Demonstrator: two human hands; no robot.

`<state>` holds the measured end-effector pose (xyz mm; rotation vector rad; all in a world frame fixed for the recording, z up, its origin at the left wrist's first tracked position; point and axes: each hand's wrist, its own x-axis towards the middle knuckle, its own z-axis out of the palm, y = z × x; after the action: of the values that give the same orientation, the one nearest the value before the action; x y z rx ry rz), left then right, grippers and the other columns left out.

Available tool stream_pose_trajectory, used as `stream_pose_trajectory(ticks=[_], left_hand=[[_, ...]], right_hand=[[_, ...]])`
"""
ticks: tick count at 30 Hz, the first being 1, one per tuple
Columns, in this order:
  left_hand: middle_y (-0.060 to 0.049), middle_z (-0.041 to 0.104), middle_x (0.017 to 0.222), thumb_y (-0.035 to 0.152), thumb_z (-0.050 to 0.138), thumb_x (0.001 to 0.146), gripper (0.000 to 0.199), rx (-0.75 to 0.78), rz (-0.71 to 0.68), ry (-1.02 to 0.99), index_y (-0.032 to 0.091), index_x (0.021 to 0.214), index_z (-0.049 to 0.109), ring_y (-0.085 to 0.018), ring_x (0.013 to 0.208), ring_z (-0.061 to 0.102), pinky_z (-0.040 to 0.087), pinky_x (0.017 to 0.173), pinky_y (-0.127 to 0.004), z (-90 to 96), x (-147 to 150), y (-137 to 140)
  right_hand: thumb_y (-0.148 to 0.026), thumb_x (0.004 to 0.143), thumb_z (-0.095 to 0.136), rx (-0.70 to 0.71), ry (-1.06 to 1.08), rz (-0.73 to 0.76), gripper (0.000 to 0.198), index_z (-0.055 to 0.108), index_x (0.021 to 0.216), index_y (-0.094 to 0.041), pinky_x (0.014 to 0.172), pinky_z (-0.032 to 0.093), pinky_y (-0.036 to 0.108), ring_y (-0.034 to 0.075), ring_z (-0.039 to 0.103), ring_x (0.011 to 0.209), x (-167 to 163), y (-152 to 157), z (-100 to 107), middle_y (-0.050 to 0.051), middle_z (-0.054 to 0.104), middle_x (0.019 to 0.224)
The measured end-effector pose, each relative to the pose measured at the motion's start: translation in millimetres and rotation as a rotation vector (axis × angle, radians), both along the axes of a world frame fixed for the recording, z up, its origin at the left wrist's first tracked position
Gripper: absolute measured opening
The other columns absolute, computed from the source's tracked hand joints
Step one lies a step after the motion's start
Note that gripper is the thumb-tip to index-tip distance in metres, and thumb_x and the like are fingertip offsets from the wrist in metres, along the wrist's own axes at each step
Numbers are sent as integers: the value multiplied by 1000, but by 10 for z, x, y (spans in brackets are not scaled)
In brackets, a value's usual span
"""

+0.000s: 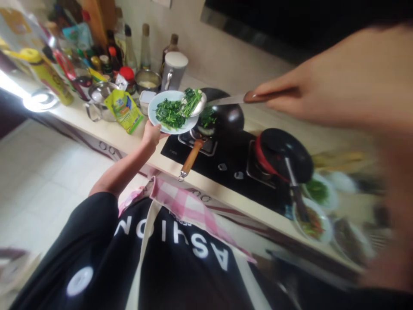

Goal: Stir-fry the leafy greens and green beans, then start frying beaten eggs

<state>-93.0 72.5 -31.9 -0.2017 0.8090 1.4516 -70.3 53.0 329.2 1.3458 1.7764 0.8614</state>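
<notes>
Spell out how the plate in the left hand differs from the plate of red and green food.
The held plate is lifted in the left hand; the counter plate rests on the counter beside the right end of the stove. The held plate carries dark leafy greens; the counter plate carries red and green food. Both are pale and round.
</notes>
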Motion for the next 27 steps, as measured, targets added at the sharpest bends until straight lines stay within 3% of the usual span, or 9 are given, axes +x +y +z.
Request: stream_pose_trajectory(ticks=[3,6,9,13,18,22,27], left_hand=[[-14,69,121,-1,52,80,58,-79,30,32,17,136,52,-32,103,73,62,87,-54,-201,-40,-138],[-14,70,114,-1,53,78,56,-137,36,51,14,132,55,-31,99,74,62,88,-52,-388,-34,-262],[-12,71,110,-2,55,77,56,-178,35,47,15,130,57,-28,97,74,63,88,-48,-528,-8,-379],[-11,71,116,-1,60,74,67,-223,43,30,22,137,54,-27,96,74,64,85,-46,-642,34,-498],[-12,67,126,-1,57,75,77,-217,29,40,25,147,44,-26,101,72,63,85,-44,-755,109,-542],[-12,66,130,-1,54,77,74,-204,11,62,24,146,45,-25,102,71,62,86,-48,-842,169,-527],[-13,68,125,-2,57,75,69,-227,-2,34,20,140,52,-23,95,73,63,85,-41,-938,214,-471]], right_hand=[[-49,96,57,-34,-179,-38,34,67,128,-51,80,53,49,37,64,112,-104,-242,-308,7,67,123],[-35,102,43,-175,-250,52,40,63,133,-50,75,52,42,31,66,104,-136,-292,-557,7,68,116],[-19,100,34,-282,-270,106,48,68,129,-37,64,41,32,26,67,92,-115,-317,-775,11,67,108],[-14,98,31,-337,-230,242,43,71,113,-16,57,26,30,25,64,87,-51,-426,-995,17,64,99],[-15,100,23,-350,-160,356,48,69,113,-12,59,23,30,25,60,85,54,-502,-1086,17,63,94],[-18,101,29,-320,-93,280,44,69,119,-16,60,23,30,25,60,87,132,-464,-1042,17,65,100],[-29,100,43,-199,143,182,35,75,115,-25,63,31,30,23,62,82,511,-263,-953,13,69,98]])
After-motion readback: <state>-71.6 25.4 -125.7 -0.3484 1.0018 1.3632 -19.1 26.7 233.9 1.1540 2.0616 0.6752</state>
